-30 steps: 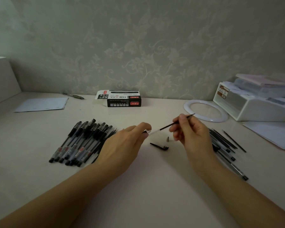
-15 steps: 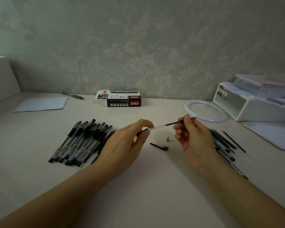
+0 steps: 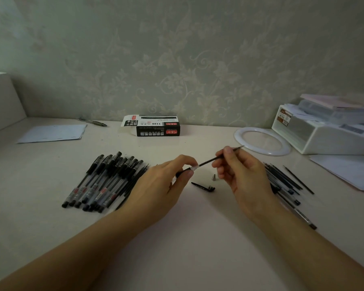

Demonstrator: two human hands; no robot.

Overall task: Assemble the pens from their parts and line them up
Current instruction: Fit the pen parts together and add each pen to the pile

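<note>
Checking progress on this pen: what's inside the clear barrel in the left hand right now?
The black refill runs into the open end of the clear barrel, pinched by the right hand. The left hand covers most of the barrel, so how deep the refill sits cannot be seen.

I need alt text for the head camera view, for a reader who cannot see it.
Over a pale desk, the left hand holds a clear pen barrel while the right hand feeds a black refill into it. Assembled pens lie left, loose parts right.

Pen barrel mostly hidden inside left hand; box print too small to read; right-side loose parts partly behind right hand.
</note>
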